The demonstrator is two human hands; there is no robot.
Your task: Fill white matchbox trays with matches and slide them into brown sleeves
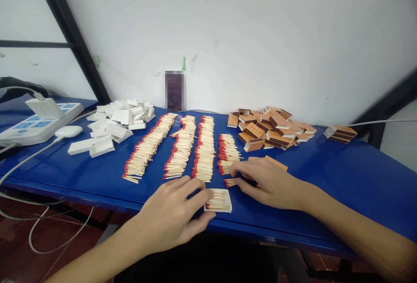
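My left hand [179, 213] grips a small white matchbox tray [230, 201] at its left end, near the table's front edge. Several red-headed matches [219, 207] lie inside it, partly under my fingers. To the right, my right hand [272, 183] closes thumb and fingers around a small bunch of matches [229, 182] lying on the table. Just behind that bunch is a short row of matches [228, 150], touched or nearly touched by my index finger. Three longer match rows [150, 146] stretch away to the left, heads mostly pointing left.
White empty trays [122, 116] are heaped at the back left. A pile of orange-brown matchbox sleeves [270, 129] lies at the back right, with a stack of boxes [340, 133] farther right. A power strip [42, 122] with white cables occupies the left end of the blue table [97, 176].
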